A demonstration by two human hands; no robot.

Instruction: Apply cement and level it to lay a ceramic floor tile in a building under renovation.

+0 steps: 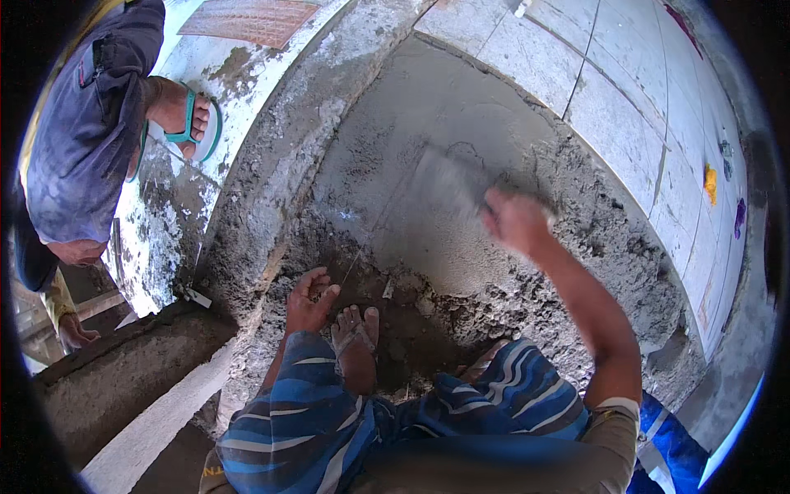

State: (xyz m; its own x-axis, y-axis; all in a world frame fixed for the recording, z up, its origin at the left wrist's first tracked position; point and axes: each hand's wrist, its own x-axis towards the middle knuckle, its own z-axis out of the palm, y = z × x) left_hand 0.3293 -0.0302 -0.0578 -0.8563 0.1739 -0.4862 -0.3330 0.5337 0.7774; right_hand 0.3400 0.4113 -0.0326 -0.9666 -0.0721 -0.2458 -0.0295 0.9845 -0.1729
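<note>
My right hand (517, 218) grips a trowel (451, 185), its flat blade smeared by motion. The blade lies over wet grey mortar (395, 107), which is smooth at the far side and rough and lumpy near my feet. My left hand (309, 303) hangs beside my left knee, thumb and fingers apart, with nothing visible in it. A thin straight line (387, 216) runs across the mortar toward that hand; I cannot tell whether it is a string or a mark. My sandalled left foot (355, 337) rests on the bare dirt just right of my left hand.
Pale floor tiles (609, 90) border the mortar at the right and far side. A rough cement ledge (288, 140) runs along its left. Another person's leg (95, 123) and green-strapped sandal (202, 123) are at upper left, near a concrete beam (136, 354).
</note>
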